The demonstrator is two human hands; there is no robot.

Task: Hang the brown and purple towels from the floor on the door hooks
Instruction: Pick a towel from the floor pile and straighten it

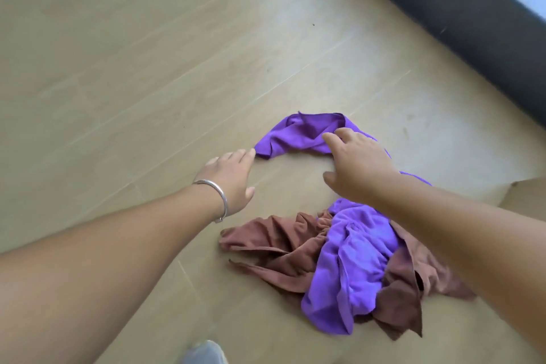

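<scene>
Nearest the camera, at the bottom edge, a blurred grey shape [204, 352] is cut off by the frame — too soft to identify. Just beyond it the brown towel [283, 248] lies crumpled on the wooden floor [118, 68], and the purple towel [351, 269] is heaped on top of it, covering its middle; where one cloth ends under the other is hidden. The right forearm crosses over the far side of this heap and hides part of the purple towel, which reappears past the arm as a curved strip reaching away from the brown towel. The right hand [357, 165] hovers over that strip with fingers spread and relaxed, gripping nothing. The left hand [233, 177], with a silver bracelet [217, 201] at the wrist, reaches with straight fingers to the strip's end — whether the fingertips touch it cannot be told. Farthest from the brown towel, a dark band [443, 9] runs along the floor's edge.
</scene>
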